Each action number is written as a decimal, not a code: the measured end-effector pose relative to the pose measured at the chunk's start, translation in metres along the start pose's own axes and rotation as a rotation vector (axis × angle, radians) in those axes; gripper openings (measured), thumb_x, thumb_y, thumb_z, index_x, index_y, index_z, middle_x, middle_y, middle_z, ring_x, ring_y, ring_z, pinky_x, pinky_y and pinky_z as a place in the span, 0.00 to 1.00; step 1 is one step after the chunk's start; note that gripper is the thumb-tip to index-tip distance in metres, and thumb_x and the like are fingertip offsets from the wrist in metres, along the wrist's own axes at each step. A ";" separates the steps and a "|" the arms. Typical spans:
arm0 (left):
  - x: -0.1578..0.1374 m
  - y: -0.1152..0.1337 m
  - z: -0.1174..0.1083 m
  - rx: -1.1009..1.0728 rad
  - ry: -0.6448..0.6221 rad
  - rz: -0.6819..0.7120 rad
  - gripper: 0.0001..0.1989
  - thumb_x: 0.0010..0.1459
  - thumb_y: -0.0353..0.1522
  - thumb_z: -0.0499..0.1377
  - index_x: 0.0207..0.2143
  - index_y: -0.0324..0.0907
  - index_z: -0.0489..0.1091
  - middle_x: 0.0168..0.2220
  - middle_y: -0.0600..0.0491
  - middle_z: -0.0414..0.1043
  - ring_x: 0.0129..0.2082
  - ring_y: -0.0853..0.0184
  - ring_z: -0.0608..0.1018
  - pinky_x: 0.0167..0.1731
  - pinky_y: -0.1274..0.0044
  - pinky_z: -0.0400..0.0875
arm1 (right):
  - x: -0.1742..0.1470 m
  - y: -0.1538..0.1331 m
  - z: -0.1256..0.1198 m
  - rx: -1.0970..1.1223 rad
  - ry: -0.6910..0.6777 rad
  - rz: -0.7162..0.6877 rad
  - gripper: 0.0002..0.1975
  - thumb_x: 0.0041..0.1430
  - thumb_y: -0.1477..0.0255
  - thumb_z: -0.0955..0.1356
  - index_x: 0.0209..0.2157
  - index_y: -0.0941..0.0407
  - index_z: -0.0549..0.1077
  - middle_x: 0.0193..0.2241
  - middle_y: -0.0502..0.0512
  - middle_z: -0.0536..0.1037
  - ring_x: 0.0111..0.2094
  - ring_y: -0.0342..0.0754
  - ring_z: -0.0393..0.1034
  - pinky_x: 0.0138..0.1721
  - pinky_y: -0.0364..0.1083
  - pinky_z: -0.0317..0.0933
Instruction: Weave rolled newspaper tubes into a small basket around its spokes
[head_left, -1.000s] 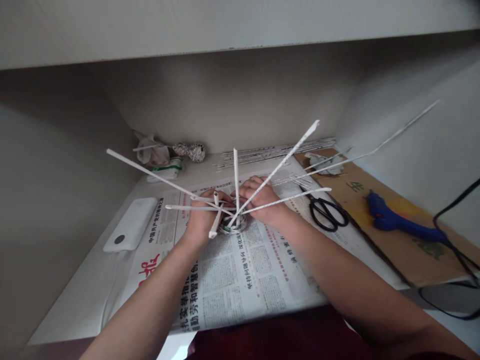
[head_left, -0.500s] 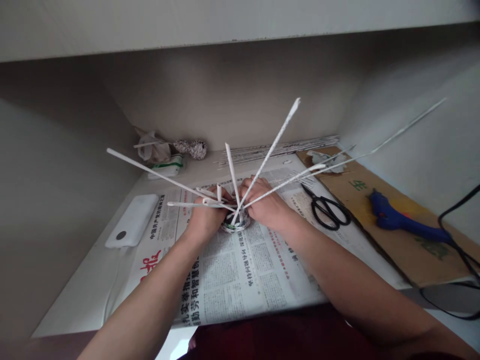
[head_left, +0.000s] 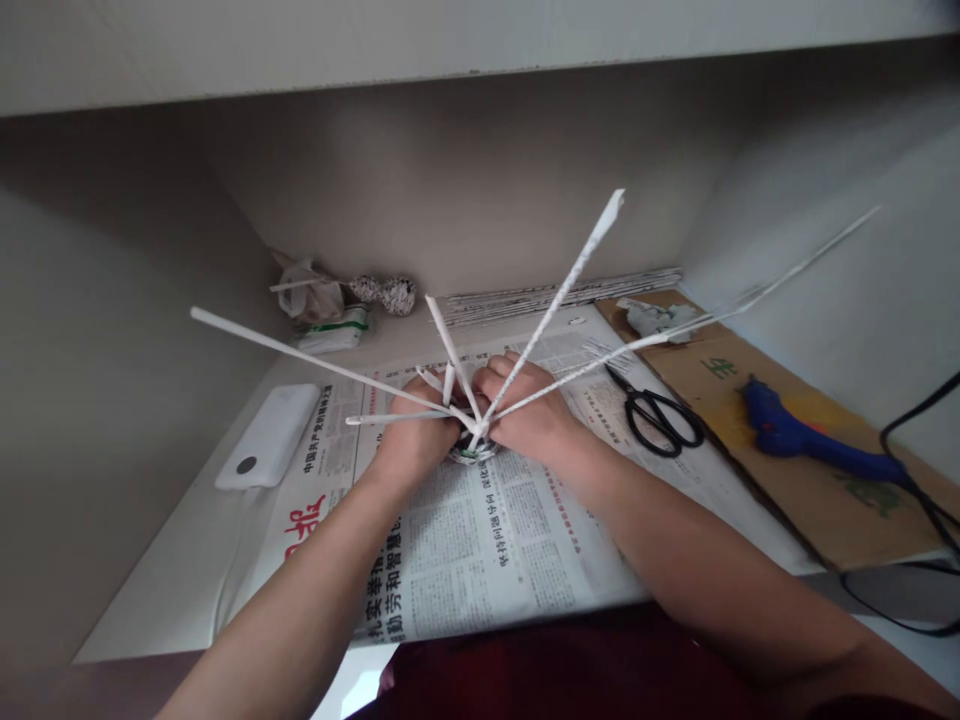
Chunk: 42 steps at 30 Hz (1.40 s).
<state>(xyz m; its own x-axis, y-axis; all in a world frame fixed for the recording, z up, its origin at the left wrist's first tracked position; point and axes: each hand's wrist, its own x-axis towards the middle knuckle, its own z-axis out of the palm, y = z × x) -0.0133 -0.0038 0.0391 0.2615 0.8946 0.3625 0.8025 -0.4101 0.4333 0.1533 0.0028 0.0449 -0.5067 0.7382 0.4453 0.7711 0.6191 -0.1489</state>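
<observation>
Between the bent fingers of the left hand (head_left: pixel 418 420) and the right hand (head_left: pixel 529 400), a small round woven piece (head_left: pixel 474 452) is gripped from both sides. Both sets of fingers are curled closed against it; which strand is pinched cannot be told, since the fingertips are hidden. From the piece, white paper rods (head_left: pixel 571 275) are fanned out: two are raised above the fingers, and others are slanted left over the left hand and right over the right one.

Beneath the fingers, a newspaper (head_left: pixel 465 575) is spread. Just to the right of the right-hand fingers, black scissors (head_left: pixel 664 425) are laid; farther right, a sheet of cardboard (head_left: pixel 810 525) is topped by a blue glue gun (head_left: pixel 817 440), near which a black cable (head_left: pixel 919 404) is looped. Well to the left of the left-hand fingers, a white rounded device (head_left: pixel 270 440) is placed. Beyond the fingers, against the back wall, a bundle of thin sticks (head_left: pixel 637 284) is stacked, and toward the left a speckled double-bulbed object (head_left: pixel 382 292) is set beside a plastic bag (head_left: pixel 311 293).
</observation>
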 end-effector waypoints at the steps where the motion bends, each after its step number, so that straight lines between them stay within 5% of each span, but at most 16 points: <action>1: -0.001 0.001 0.000 -0.023 0.002 -0.014 0.06 0.49 0.25 0.59 0.29 0.41 0.75 0.31 0.49 0.78 0.34 0.60 0.79 0.37 0.73 0.72 | -0.001 0.000 0.001 0.007 0.002 0.014 0.07 0.58 0.70 0.68 0.33 0.58 0.76 0.34 0.59 0.76 0.39 0.52 0.67 0.40 0.48 0.61; 5: -0.003 0.004 0.000 -0.134 0.052 -0.092 0.08 0.50 0.28 0.61 0.34 0.41 0.76 0.33 0.50 0.79 0.34 0.61 0.79 0.35 0.74 0.72 | -0.005 0.004 0.000 0.085 -0.032 0.020 0.04 0.57 0.72 0.68 0.32 0.56 0.76 0.33 0.56 0.75 0.38 0.50 0.67 0.39 0.47 0.61; 8: -0.001 0.002 0.002 -0.102 0.064 -0.095 0.04 0.50 0.29 0.61 0.28 0.40 0.76 0.29 0.49 0.77 0.32 0.61 0.78 0.34 0.73 0.71 | -0.007 0.007 -0.002 0.116 -0.061 0.003 0.04 0.57 0.76 0.67 0.32 0.56 0.76 0.34 0.56 0.76 0.39 0.50 0.67 0.41 0.47 0.60; 14: 0.001 -0.007 0.004 -0.065 0.084 -0.100 0.04 0.51 0.29 0.60 0.28 0.41 0.76 0.30 0.49 0.76 0.32 0.61 0.77 0.34 0.72 0.71 | -0.004 0.013 -0.006 0.240 0.051 -0.056 0.03 0.56 0.74 0.71 0.34 0.55 0.78 0.35 0.55 0.76 0.44 0.52 0.65 0.45 0.52 0.60; 18: -0.001 -0.005 0.004 -0.106 0.080 -0.132 0.04 0.52 0.30 0.60 0.26 0.41 0.75 0.29 0.47 0.77 0.30 0.61 0.77 0.31 0.71 0.71 | -0.004 0.012 -0.011 0.451 -0.141 0.013 0.05 0.57 0.68 0.72 0.35 0.53 0.79 0.33 0.50 0.76 0.34 0.45 0.68 0.35 0.45 0.61; 25: -0.002 -0.003 0.003 -0.104 0.051 -0.154 0.03 0.49 0.28 0.62 0.27 0.42 0.76 0.28 0.49 0.78 0.31 0.59 0.79 0.32 0.71 0.72 | -0.008 0.004 -0.011 0.119 -0.175 0.011 0.08 0.59 0.74 0.66 0.35 0.52 0.78 0.33 0.51 0.78 0.34 0.46 0.68 0.33 0.44 0.56; 31: -0.002 -0.003 0.006 -0.129 0.048 -0.136 0.08 0.47 0.28 0.62 0.32 0.42 0.77 0.31 0.50 0.79 0.32 0.62 0.79 0.34 0.73 0.72 | -0.008 0.002 0.001 0.205 -0.063 -0.030 0.09 0.58 0.75 0.67 0.38 0.52 0.78 0.36 0.52 0.79 0.40 0.49 0.68 0.41 0.46 0.58; 36: -0.002 -0.002 0.003 -0.162 0.059 -0.253 0.07 0.50 0.31 0.62 0.32 0.43 0.78 0.31 0.51 0.79 0.31 0.63 0.79 0.33 0.74 0.71 | -0.010 0.001 0.020 0.496 0.116 0.224 0.05 0.57 0.73 0.66 0.35 0.53 0.75 0.31 0.50 0.78 0.34 0.46 0.71 0.36 0.45 0.61; 42: 0.000 -0.006 0.007 -0.154 0.107 -0.223 0.06 0.52 0.30 0.61 0.33 0.43 0.77 0.34 0.51 0.80 0.35 0.62 0.79 0.36 0.74 0.71 | -0.002 0.005 0.041 1.112 0.437 0.582 0.09 0.50 0.70 0.70 0.33 0.53 0.68 0.28 0.47 0.77 0.27 0.44 0.72 0.31 0.42 0.65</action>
<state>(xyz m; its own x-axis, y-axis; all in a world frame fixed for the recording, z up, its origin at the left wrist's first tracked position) -0.0142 0.0000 0.0303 0.0232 0.9450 0.3261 0.7411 -0.2352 0.6288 0.1422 0.0151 0.0071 0.1134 0.9518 0.2851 0.0023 0.2867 -0.9580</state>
